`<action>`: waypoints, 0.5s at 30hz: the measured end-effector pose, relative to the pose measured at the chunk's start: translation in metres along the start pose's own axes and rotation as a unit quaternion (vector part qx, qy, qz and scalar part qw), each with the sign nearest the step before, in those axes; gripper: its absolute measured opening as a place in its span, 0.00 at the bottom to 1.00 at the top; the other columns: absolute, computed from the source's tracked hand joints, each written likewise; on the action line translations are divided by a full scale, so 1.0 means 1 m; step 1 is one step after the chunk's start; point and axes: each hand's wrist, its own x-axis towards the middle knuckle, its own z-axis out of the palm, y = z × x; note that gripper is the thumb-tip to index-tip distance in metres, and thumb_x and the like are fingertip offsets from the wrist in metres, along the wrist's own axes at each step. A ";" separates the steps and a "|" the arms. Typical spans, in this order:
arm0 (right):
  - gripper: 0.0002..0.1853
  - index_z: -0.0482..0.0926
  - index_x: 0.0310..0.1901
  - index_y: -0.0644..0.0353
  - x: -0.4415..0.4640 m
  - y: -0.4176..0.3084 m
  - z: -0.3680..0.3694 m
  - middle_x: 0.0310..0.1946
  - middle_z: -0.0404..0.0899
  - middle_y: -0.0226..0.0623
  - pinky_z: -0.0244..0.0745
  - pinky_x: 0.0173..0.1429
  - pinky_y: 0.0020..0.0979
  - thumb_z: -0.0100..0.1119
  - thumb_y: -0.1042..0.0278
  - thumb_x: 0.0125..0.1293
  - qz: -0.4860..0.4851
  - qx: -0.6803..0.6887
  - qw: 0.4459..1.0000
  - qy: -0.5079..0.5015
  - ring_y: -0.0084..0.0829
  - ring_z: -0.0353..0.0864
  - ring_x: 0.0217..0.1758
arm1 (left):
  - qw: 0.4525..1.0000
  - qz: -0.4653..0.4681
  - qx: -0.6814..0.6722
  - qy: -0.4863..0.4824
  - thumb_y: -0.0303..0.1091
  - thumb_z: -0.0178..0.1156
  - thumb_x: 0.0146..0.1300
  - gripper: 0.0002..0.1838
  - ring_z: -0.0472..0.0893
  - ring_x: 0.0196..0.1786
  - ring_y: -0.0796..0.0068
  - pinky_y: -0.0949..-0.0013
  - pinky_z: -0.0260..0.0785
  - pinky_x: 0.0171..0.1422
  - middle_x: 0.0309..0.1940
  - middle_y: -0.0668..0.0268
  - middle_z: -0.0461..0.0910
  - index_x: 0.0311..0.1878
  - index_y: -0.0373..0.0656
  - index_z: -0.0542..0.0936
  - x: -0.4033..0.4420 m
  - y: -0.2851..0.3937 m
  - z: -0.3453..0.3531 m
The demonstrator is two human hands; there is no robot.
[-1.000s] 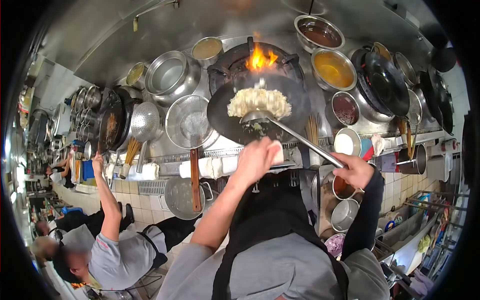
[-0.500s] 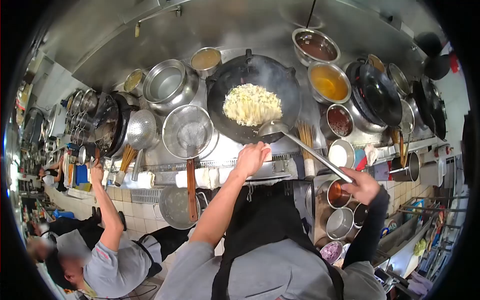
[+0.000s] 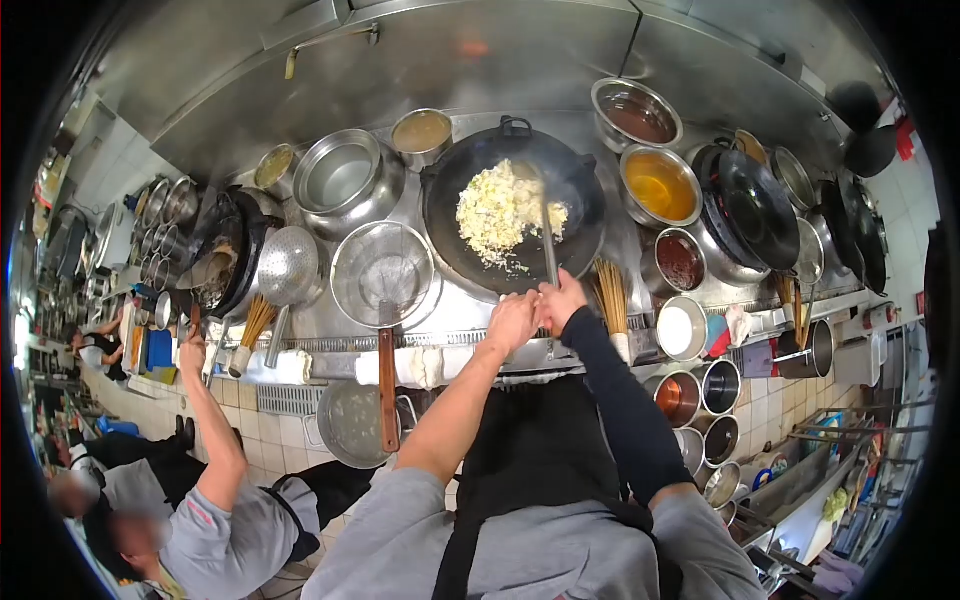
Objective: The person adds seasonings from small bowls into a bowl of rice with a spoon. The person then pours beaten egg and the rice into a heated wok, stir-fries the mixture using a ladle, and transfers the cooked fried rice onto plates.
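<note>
From here I see the right hand [image 3: 562,303] closed round the ladle [image 3: 548,240], its bowl in the egg-flecked food [image 3: 492,215] filling the wok's [image 3: 575,215] middle. At six o'clock, the left hand [image 3: 513,322] curls; its grip is hidden. The strainer [image 3: 368,285] sits at eight.

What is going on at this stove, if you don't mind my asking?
Someone is working pale, crumbly food in a large black wok. Their right hand grips a ladle, its head in the food, while the left hand is at the wok's near edge. To the left, a co-worker holds a wooden handle.
</note>
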 end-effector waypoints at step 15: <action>0.19 0.71 0.69 0.51 -0.060 -0.055 0.006 0.27 0.71 0.27 0.54 0.17 0.23 0.57 0.68 0.80 0.075 -0.006 0.997 0.009 0.16 0.62 0.18 | 1.000 0.003 -0.014 0.025 0.43 0.59 0.76 0.13 0.84 0.46 0.45 0.46 0.76 0.54 0.37 0.52 0.87 0.45 0.42 0.78 -0.004 0.002 -0.001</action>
